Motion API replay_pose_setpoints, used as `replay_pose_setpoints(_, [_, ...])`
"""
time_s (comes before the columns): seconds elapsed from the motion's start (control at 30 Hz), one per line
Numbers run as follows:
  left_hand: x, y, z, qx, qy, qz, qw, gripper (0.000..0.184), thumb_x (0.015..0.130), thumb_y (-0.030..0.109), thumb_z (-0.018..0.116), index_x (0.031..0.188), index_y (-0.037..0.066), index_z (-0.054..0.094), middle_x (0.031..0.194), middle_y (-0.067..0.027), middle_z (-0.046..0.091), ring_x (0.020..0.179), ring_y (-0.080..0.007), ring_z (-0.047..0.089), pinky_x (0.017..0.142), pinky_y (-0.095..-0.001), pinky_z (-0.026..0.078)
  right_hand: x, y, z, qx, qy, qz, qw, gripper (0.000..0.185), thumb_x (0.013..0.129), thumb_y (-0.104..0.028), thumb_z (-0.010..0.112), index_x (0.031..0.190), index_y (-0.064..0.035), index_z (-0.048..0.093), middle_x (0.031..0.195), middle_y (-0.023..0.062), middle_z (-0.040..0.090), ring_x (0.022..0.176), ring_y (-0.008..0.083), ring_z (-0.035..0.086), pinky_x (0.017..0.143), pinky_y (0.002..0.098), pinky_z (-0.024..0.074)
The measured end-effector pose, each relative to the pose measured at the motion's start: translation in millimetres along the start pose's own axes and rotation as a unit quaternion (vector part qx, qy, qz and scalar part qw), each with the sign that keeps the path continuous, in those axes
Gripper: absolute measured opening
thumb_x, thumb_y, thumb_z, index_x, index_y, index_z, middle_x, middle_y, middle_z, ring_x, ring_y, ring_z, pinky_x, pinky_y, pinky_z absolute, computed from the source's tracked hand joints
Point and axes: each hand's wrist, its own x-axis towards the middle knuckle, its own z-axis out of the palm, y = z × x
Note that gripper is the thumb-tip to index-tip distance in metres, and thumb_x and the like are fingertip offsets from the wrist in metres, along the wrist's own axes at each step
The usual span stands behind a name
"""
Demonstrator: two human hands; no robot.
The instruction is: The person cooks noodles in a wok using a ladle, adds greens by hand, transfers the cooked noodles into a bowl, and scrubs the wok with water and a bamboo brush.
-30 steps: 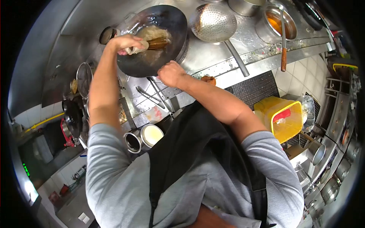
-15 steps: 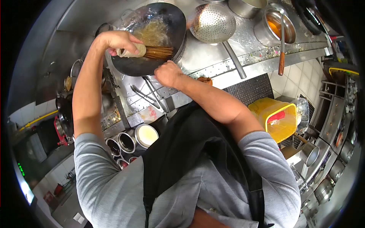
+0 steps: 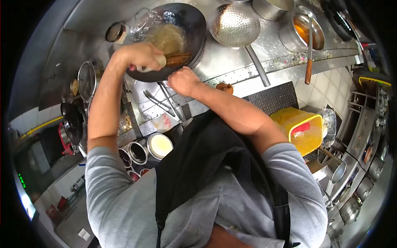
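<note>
A dark wok with cloudy, swirling liquid in its bottom sits on the steel cooking range. My left hand is closed around the pale wrapped grip of a bamboo wok brush. The brush's brown bristles lie inside the wok, near its front wall and close to the liquid. At the wok's near edge, my right hand is a fist; its fingers hide the part of the wok it grips. Metal tongs lie just below the wok on the range.
A perforated strainer rests right of the wok. Beyond it stands a steel pot of orange liquid with a wooden-handled ladle across it. Seasoning containers are at my left front, a yellow bin at my right.
My left hand has moved slightly right and lower with the brush, its bristles shifting a little along the wok. My right hand stays at the wok's near edge.
</note>
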Motion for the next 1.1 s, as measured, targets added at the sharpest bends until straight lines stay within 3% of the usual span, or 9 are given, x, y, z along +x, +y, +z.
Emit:
replay_pose_setpoints(0.13, [95.8, -59.3, 9.0, -0.174, 0.119, -0.08, 0.974, 0.064, 0.076, 0.034, 0.078, 0.137, 0.019, 0.068, 0.069, -0.0027, 0.063, 0.042, -0.0131, 0.05, 0.035, -0.0292, 0.038, 6.3, 7.7, -3.5, -0.001, -0.012, 0.0, 1.0, 0.034, 0.098, -0.036, 0.057, 0.095, -0.0117, 0.081, 0.101, 0.0116, 0.078, 0.098, 0.0285, 0.075, 0.091, 0.0448, 0.0516])
replay_pose_setpoints(0.33, [13.1, -31.9, 9.7, 0.133, -0.084, -0.016, 0.987, 0.057, 0.073, 0.032, 0.084, 0.124, 0.011, 0.073, 0.08, -0.0128, 0.07, 0.055, -0.0245, 0.064, 0.04, -0.0381, 0.05, 8.3, 1.2, 1.7, 0.002, -0.038, 0.024, 0.999, 0.035, 0.099, -0.036, 0.056, 0.095, -0.0121, 0.081, 0.098, 0.012, 0.078, 0.098, 0.0293, 0.075, 0.09, 0.0451, 0.0518])
replay_pose_setpoints(0.4, [60.6, -106.9, 15.7, 0.268, -0.079, 0.037, 0.96, 0.047, 0.072, 0.032, 0.084, 0.113, 0.01, 0.077, 0.084, -0.0159, 0.072, 0.058, -0.027, 0.067, 0.042, -0.041, 0.051, 9.1, 0.8, 4.9, 0.004, -0.04, 0.022, 0.999, 0.035, 0.098, -0.037, 0.057, 0.095, -0.0122, 0.081, 0.097, 0.0119, 0.079, 0.098, 0.0295, 0.075, 0.091, 0.0444, 0.0521])
replay_pose_setpoints(0.5, [128.4, -152.1, -2.0, 0.177, 0.031, -0.097, 0.979, 0.041, 0.076, 0.037, 0.08, 0.096, 0.001, 0.077, 0.093, -0.015, 0.075, 0.078, -0.029, 0.071, 0.062, -0.0428, 0.058, 8.8, 1.6, 3.7, 0.01, -0.027, 0.017, 0.999, 0.034, 0.097, -0.039, 0.059, 0.095, -0.0125, 0.081, 0.097, 0.0119, 0.079, 0.098, 0.0298, 0.075, 0.092, 0.0442, 0.0522])
replay_pose_setpoints(0.57, [125.5, -107.8, -3.9, 0.023, 0.068, -0.172, 0.983, 0.044, 0.078, 0.04, 0.077, 0.101, 0.002, 0.077, 0.097, -0.0144, 0.076, 0.081, -0.0296, 0.072, 0.062, -0.0421, 0.059, 3.9, 3.1, 2.5, 0.007, -0.023, 0.022, 0.999, 0.034, 0.097, -0.038, 0.059, 0.095, -0.0127, 0.081, 0.098, 0.0121, 0.079, 0.098, 0.03, 0.075, 0.093, 0.0445, 0.0522])
replay_pose_setpoints(0.67, [119.7, -89.1, 49.2, -0.021, 0.121, -0.114, 0.986, 0.038, 0.08, 0.033, 0.073, 0.109, 0.011, 0.073, 0.082, -0.0106, 0.073, 0.061, -0.0248, 0.068, 0.048, -0.038, 0.056, 8.9, 0.1, 0.0, -0.003, -0.024, 0.026, 0.999, 0.033, 0.098, -0.035, 0.057, 0.096, -0.0128, 0.081, 0.099, 0.0126, 0.079, 0.099, 0.03, 0.075, 0.093, 0.0449, 0.052])
replay_pose_setpoints(0.8, [13.8, -52.1, 108.0, 0.158, 0.126, -0.048, 0.978, 0.058, 0.08, 0.035, 0.075, 0.134, 0.016, 0.062, 0.11, -0.02, 0.074, 0.103, -0.0407, 0.07, 0.089, -0.0486, 0.057, 11.6, -4.3, -4.6, -0.007, -0.063, 0.032, 0.997, 0.032, 0.098, -0.027, 0.053, 0.097, -0.0129, 0.082, 0.101, 0.0128, 0.079, 0.099, 0.0294, 0.076, 0.092, 0.0444, 0.052])
replay_pose_setpoints(0.9, [-48.2, -74.4, 95.3, 0.325, -0.027, -0.141, 0.935, 0.047, 0.089, 0.022, 0.065, 0.135, 0.013, 0.06, 0.112, -0.0168, 0.075, 0.103, -0.0362, 0.073, 0.083, -0.0488, 0.059, 13.0, -4.8, -0.2, -0.009, -0.069, 0.032, 0.997, 0.031, 0.098, -0.027, 0.054, 0.095, -0.0128, 0.081, 0.099, 0.0133, 0.079, 0.097, 0.0301, 0.076, 0.092, 0.0442, 0.0515])
replay_pose_setpoints(1.1, [107.2, -181.7, 61.1, 0.204, 0.254, -0.273, 0.905, 0.031, 0.097, 0.016, 0.058, 0.125, 0.012, 0.069, 0.123, -0.0143, 0.073, 0.111, -0.0326, 0.073, 0.085, -0.0497, 0.06, 2.6, -13.2, -2.4, 0.032, 0.017, 0.032, 0.999, 0.031, 0.096, -0.03, 0.057, 0.09, -0.012, 0.081, 0.094, 0.0148, 0.078, 0.094, 0.0319, 0.075, 0.093, 0.0447, 0.0506])
